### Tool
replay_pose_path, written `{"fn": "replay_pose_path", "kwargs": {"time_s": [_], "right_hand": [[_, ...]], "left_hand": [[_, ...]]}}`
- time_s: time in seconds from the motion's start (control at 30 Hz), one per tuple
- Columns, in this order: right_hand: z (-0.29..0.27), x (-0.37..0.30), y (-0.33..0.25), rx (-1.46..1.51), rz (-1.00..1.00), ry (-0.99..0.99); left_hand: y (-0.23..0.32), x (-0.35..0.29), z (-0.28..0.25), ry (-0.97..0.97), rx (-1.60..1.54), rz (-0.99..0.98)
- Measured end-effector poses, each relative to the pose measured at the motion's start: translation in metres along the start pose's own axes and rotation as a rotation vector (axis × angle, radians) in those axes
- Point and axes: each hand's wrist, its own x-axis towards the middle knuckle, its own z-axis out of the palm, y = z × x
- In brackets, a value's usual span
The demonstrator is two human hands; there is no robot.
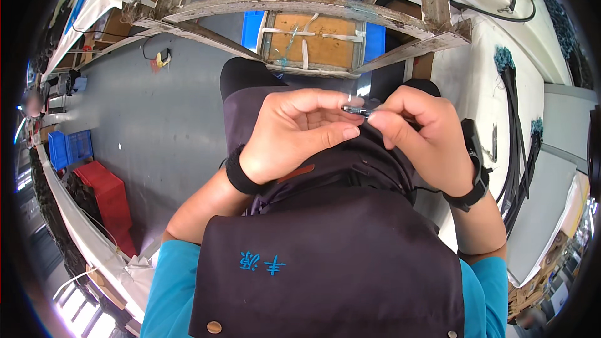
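Note:
My right hand (422, 134) pinches a small, slim, dark piece (355, 111) with a shiny surface between thumb and fingers. Its exact kind is too small to make out. Close against its left end is my left hand (307, 122), fingers loosely curved and the thumb held apart from them. Whether the left fingertips touch the piece is hard to see. Both hands are above my lap, over a dark apron (325, 250). A black band circles each wrist.
Ahead stands a worn wooden frame (300, 7), with a wooden panel (313, 40) and blue crate beneath. On the white-covered table (463, 56) at right lie black cord bundles (514, 106) with teal ends and metal tweezers (494, 143). Red crates (106, 197) and blue crates (70, 148) stand left.

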Motion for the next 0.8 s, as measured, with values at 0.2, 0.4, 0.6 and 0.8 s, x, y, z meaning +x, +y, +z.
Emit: {"fn": "replay_pose_path", "kwargs": {"time_s": [0.2, 0.4, 0.6, 0.8], "right_hand": [[0.006, 0.000, 0.016, 0.586, 0.439, -0.098], [0.022, -0.003, 0.022, 0.702, 0.494, -0.168], [0.000, -0.061, 0.090, 0.271, 0.291, 0.159], [-0.165, -0.192, 0.227, -1.445, 0.570, 0.803]], "left_hand": [[-0.015, -0.002, 0.021, 0.198, -0.146, 0.005], [-0.019, -0.010, 0.013, 0.373, -0.284, -0.164], [-0.012, -0.022, 0.000, 0.418, -0.303, -0.107], [0.000, -0.025, 0.016, 0.394, -0.318, -0.132]]}}
